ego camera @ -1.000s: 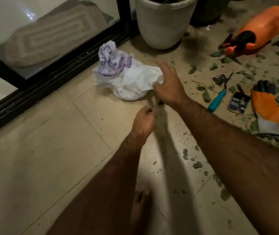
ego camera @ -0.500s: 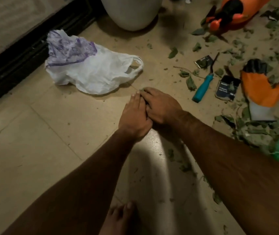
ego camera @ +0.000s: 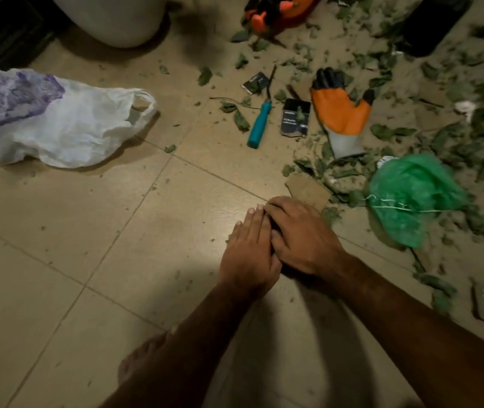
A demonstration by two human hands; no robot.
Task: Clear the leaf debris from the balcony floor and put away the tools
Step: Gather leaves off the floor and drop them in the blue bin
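Together, left hand (ego camera: 249, 256) and right hand (ego camera: 304, 240) lie flat at the leaf debris (ego camera: 382, 132) edge

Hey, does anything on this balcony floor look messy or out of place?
Yes. Torn leaf scraps litter the tiles on the right, scattered around an orange glove, a blue-handled tool and a green bag. By the white bag at left, only specks.

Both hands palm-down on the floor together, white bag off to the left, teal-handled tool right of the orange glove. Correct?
One error: the head view shows the teal-handled tool left of the orange glove, not right. The rest holds: left hand and right hand lie palm-down together on the floor, white bag off to the left.
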